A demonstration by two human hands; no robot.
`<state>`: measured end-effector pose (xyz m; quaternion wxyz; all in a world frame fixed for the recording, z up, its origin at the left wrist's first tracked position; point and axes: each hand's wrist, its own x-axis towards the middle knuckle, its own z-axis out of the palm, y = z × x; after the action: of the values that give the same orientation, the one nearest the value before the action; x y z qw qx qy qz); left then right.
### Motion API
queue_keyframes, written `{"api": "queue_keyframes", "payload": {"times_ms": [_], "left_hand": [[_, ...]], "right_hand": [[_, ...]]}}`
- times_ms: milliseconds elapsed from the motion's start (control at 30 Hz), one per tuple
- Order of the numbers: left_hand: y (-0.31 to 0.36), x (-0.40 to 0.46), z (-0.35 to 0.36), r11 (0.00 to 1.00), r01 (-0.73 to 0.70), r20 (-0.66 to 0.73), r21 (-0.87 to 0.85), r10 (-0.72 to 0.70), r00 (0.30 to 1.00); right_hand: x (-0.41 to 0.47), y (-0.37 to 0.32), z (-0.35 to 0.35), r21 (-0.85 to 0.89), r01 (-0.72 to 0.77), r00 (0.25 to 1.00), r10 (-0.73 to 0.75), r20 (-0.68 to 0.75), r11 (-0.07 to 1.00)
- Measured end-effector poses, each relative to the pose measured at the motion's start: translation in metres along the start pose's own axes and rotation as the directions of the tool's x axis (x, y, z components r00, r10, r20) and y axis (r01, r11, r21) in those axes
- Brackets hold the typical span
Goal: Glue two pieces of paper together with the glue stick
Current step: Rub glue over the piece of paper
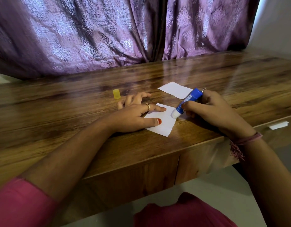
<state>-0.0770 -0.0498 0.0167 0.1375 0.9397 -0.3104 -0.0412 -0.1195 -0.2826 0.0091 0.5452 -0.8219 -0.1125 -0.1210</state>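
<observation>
A small white paper piece (164,123) lies near the front edge of the wooden table (76,125). My left hand (136,115) rests flat on its left part, thumb and forefinger spread on the sheet. My right hand (212,110) grips a blue glue stick (189,100), tilted, its white tip touching the paper's right edge. A second white paper piece (175,90) lies farther back, just beyond the glue stick. The yellow cap (116,94) stands upright on the table, left of my left hand.
Purple patterned curtains (125,33) hang right behind the table's far edge. A drawer front with a white handle (279,125) sits at the right, below the tabletop. My pink-clothed knee (182,213) shows beneath the front edge.
</observation>
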Motion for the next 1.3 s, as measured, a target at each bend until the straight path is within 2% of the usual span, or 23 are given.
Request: {"api": "queue_keyframes", "payload": {"times_ms": [300, 400, 800, 1167, 1300], "left_hand": [[0.0, 0.0, 0.0, 1.0, 0.0, 0.003, -0.012, 0.0, 1.0], [0.001, 0.0, 0.0, 1.0, 0.002, -0.003, -0.011, -0.002, 1.0], [0.003, -0.001, -0.002, 1.0, 0.015, 0.013, -0.013, -0.015, 1.0], [0.002, -0.001, -0.002, 1.0, 0.013, 0.014, -0.011, -0.013, 1.0], [0.003, -0.001, -0.002, 1.0, 0.015, 0.016, -0.013, -0.015, 1.0]], "right_hand": [[0.0, 0.001, 0.001, 0.068, 0.031, 0.996, -0.037, 0.08, 0.997], [0.0, 0.002, 0.001, 0.056, 0.043, 0.997, -0.046, 0.059, 0.998], [-0.006, -0.008, 0.002, 0.047, 0.022, 0.993, -0.027, 0.115, 0.999], [-0.005, -0.004, 0.002, 0.134, -0.007, 0.988, -0.014, 0.155, 0.991], [-0.006, -0.004, 0.001, 0.077, 0.057, 0.982, -0.07, 0.177, 0.995]]}}
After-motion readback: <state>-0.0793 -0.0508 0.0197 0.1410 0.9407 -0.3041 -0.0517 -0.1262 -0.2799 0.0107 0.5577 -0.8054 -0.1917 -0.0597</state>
